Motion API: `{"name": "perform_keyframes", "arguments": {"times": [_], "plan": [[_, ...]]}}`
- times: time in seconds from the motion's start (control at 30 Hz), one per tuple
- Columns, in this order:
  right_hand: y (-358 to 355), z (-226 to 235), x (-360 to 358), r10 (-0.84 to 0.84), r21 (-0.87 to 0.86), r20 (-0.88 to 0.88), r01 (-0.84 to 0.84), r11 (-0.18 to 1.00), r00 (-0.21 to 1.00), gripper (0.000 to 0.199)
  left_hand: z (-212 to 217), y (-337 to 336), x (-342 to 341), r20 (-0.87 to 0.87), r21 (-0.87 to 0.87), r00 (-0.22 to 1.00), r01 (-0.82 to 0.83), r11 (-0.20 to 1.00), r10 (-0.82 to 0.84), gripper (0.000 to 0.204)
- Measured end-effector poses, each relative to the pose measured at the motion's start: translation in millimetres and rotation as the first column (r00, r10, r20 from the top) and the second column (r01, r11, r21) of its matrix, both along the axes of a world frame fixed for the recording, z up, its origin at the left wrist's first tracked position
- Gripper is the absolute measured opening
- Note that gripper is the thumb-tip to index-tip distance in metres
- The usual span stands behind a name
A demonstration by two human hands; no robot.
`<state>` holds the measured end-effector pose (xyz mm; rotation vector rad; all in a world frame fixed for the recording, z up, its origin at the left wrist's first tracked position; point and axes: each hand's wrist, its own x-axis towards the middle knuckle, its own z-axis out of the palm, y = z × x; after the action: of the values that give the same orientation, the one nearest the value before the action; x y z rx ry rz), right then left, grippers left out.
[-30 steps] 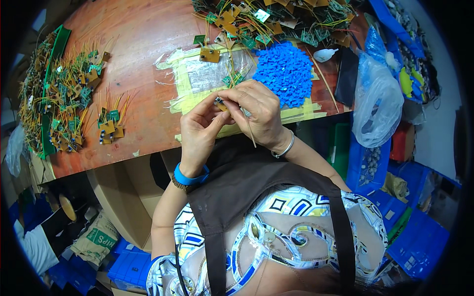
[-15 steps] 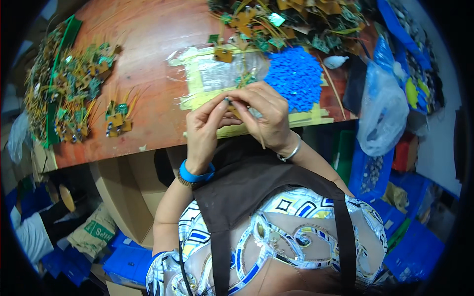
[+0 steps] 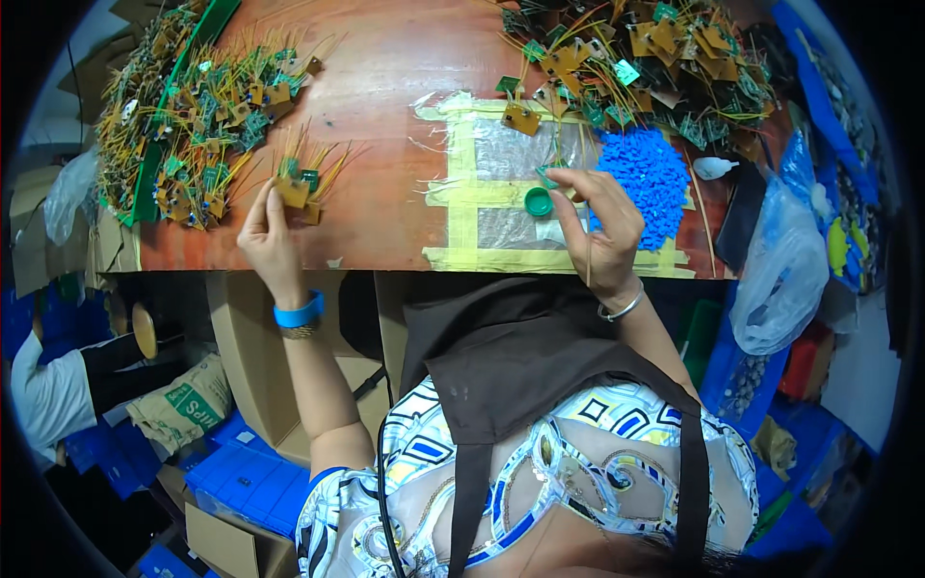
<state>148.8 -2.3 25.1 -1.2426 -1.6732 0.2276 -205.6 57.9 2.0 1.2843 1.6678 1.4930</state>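
Note:
At the small group of wired circuit boards on the left of the table, my left hand (image 3: 271, 239) pinches the edge of a brown circuit board (image 3: 292, 192). Green boards and thin orange wires stand up around it. My right hand (image 3: 609, 227) hovers over the taped work area, a thin wooden stick (image 3: 589, 258) tucked in it and pointing down toward me. Its thumb and forefinger are apart. A small round green cap (image 3: 538, 201) lies just left of those fingers. Right behind the hand spreads a heap of small blue pieces (image 3: 647, 183).
Wired circuit boards pile up at the back right (image 3: 665, 58) and on the left (image 3: 231, 106), beside a green divider (image 3: 149, 178). A white dropper bottle (image 3: 715, 169) lies right of the blue heap. A clear plastic bag (image 3: 782, 260) hangs at the right edge.
My hands, together over the work area before, are now apart. The left has moved to the boards at the left with a brown board; the right keeps the stick. The green cap has come into sight.

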Motion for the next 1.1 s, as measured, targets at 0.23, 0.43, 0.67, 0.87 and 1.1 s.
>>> {"name": "perform_keyframes", "arguments": {"times": [0.23, 0.43, 0.67, 0.87, 1.1], "plan": [[18, -19, 11, -0.165, -0.010, 0.114, 0.167, 0.986, 0.980, 0.025, -7, -3, -21, -0.699, 0.019, 0.702, -0.174, 0.984, 0.138, 0.024], [20, -25, 10, -0.184, -0.030, 0.145, 0.190, 0.981, 0.972, 0.028, 9, 17, 113, -0.551, 0.030, 0.803, 0.289, 0.957, -0.226, 0.022], [13, -27, 2, -0.120, -0.119, 0.097, 0.132, 0.984, 0.988, 0.028, -29, 63, 209, -0.656, -0.018, 0.667, 0.454, 0.891, -0.353, 0.030], [33, -43, -1, -0.022, -0.103, -0.008, 0.021, 0.994, 1.000, 0.026, -31, 54, 181, 0.061, 0.082, 0.914, 0.396, 0.915, -0.401, 0.016], [8, -21, 20, 0.131, -0.136, -0.176, -0.155, 0.978, 0.976, 0.028, -12, -3, 142, 0.134, 0.144, 0.958, 0.233, 0.962, -0.252, 0.020]]}}
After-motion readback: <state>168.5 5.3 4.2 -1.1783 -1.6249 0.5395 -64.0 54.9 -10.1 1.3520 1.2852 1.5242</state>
